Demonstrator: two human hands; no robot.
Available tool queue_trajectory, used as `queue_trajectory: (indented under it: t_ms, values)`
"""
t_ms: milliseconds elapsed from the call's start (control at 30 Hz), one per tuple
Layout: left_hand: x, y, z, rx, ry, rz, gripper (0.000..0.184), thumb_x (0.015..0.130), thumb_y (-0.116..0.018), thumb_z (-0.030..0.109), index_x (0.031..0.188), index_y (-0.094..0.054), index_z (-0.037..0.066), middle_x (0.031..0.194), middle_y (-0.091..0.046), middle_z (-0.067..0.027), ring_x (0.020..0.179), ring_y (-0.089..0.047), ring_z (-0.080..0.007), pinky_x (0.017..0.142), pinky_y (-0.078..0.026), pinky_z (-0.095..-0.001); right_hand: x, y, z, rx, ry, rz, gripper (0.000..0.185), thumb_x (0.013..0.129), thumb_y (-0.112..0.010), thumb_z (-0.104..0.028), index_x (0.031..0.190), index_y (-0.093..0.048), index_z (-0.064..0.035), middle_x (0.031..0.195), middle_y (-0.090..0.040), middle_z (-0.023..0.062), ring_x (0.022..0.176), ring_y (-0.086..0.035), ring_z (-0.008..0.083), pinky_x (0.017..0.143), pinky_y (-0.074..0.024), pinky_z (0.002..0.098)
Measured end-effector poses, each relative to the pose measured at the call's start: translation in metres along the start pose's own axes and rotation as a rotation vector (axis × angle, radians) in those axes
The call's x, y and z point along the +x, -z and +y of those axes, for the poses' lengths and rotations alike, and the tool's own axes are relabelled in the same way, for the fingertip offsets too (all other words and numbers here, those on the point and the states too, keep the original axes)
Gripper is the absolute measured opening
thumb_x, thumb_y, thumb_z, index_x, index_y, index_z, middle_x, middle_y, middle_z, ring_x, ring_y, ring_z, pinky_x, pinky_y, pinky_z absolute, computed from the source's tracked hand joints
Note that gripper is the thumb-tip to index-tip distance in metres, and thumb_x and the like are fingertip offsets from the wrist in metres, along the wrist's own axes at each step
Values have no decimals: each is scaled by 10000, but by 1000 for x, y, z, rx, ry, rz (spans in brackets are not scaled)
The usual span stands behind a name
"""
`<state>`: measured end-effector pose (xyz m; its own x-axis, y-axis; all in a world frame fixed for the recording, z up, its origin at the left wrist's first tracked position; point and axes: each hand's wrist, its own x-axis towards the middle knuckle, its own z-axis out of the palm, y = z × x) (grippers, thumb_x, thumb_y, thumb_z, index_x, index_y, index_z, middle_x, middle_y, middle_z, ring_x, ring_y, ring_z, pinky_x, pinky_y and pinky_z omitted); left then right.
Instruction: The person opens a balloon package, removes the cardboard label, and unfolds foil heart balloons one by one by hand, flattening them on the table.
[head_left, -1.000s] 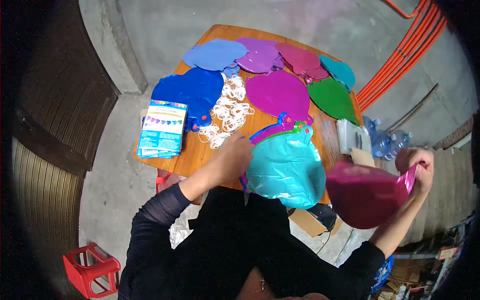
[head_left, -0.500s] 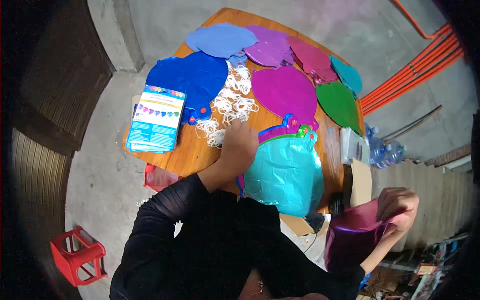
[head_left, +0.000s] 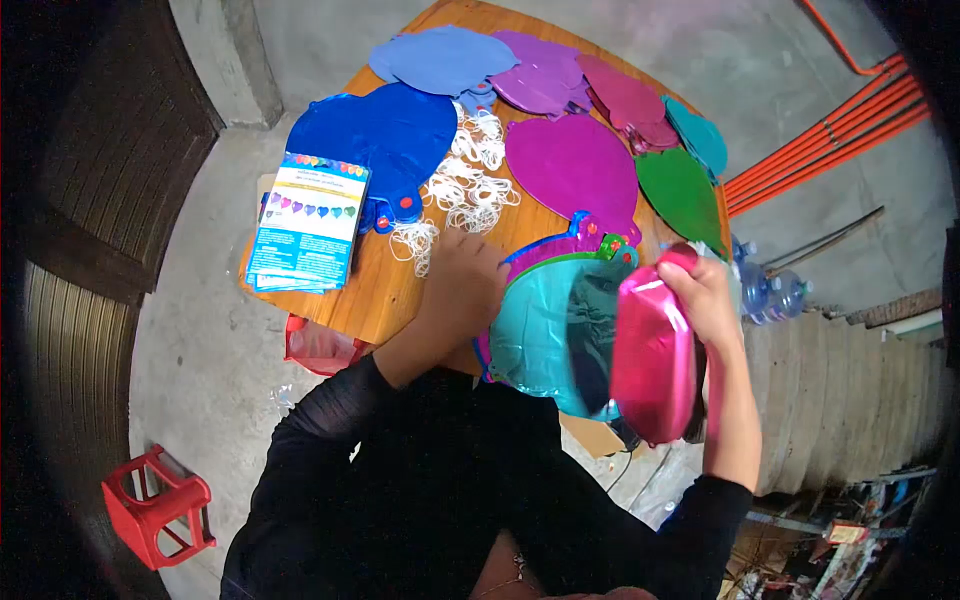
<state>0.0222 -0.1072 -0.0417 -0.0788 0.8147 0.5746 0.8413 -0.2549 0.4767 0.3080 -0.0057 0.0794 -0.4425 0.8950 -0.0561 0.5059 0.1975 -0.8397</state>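
My right hand point(head_left: 705, 295) grips a shiny pink foil balloon point(head_left: 655, 365), flat and folded over, above the right part of a stack of foil balloons. The top one is a teal foil balloon point(head_left: 535, 335), with blue, purple and green edges showing beneath. My left hand point(head_left: 462, 285) is at the stack's left edge, just below a heap of white strings point(head_left: 470, 195). Its fingers are curled, and whatever they hold is hidden.
Piles of foil balloons cover the wooden table point(head_left: 385, 300): dark blue point(head_left: 385, 135), light blue point(head_left: 445, 60), magenta point(head_left: 575, 165) and green point(head_left: 680, 200) among them. Printed packaging cards point(head_left: 305, 225) lie left. A red stool point(head_left: 158, 505) and water bottles point(head_left: 770, 290) stand on the floor.
My right hand has brought the pink balloon from the lower right, beside the table, up and left over the stack. My left hand has drawn slightly back from the strings.
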Motion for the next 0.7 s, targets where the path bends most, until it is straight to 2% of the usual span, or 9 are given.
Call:
queue_trajectory:
  t_ms: [67, 133, 233, 267, 367, 467, 567, 700]
  values:
    - [-6, 7, 0, -17, 31, -51, 149, 821, -642, 178, 826, -599, 35, 899, -566, -146, 925, -508, -336, 778, -403, -460, 18, -17, 19, 112, -32, -25, 156, 923, -651, -142, 833, -696, -23, 730, -620, -50, 633, -518, 34, 565, -418, 232]
    - [-10, 12, 4, -64, 39, -15, 161, 826, -646, 193, 803, -606, 39, 875, -569, -141, 908, -513, -331, 780, -403, -458, 31, -29, 37, 212, 2, -37, 170, 925, -664, -155, 871, -713, -2, 762, -655, -32, 644, -534, 38, 575, -428, 235]
    - [-14, 16, 10, -119, 52, -32, 181, 830, -650, 207, 764, -612, 43, 825, -569, -133, 872, -519, -327, 775, -404, -456, 42, -37, 50, 145, -38, -18, 152, 936, -641, -138, 836, -698, -39, 766, -650, -40, 642, -530, 36, 589, -431, 228]
    - [-15, 17, 12, -134, 57, -50, 188, 831, -651, 209, 750, -614, 44, 806, -568, -131, 857, -521, -326, 773, -404, -455, 43, -41, 52, 225, -34, -11, 164, 939, -642, -150, 833, -701, -40, 765, -647, -42, 644, -529, 37, 586, -428, 228]
    - [-14, 21, 18, -145, 25, -5, 201, 833, -648, 208, 724, -613, 42, 764, -564, -129, 829, -526, -325, 759, -406, -455, 52, -34, 76, 171, -8, -53, 219, 932, -663, -212, 836, -708, -21, 763, -647, -40, 654, -529, 45, 592, -429, 235]
    - [-17, 25, 21, -123, 52, -54, 146, 824, -638, 162, 779, -623, 24, 808, -600, -153, 818, -538, -353, 759, -420, -458, 51, -46, 73, 310, -62, 4, 209, 938, -653, -209, 846, -701, -29, 766, -640, -47, 649, -525, 48, 598, -432, 241]
    - [-25, 26, 22, -123, 5, -39, 181, 801, -677, 195, 839, -617, 29, 856, -605, -129, 860, -541, -344, 784, -420, -470, 50, -48, 74, 174, -65, 11, 168, 937, -651, -188, 883, -697, -36, 784, -641, -48, 672, -532, 48, 614, -440, 246]
    - [-31, 27, 28, -79, -34, -114, 514, 734, -762, 321, 1072, -547, -1, 1092, -549, -170, 1052, -496, -380, 912, -398, -508, 44, -44, 73, -197, 93, 65, 197, 910, -675, -170, 1023, -661, -9, 815, -649, -14, 763, -571, 72, 678, -471, 267]
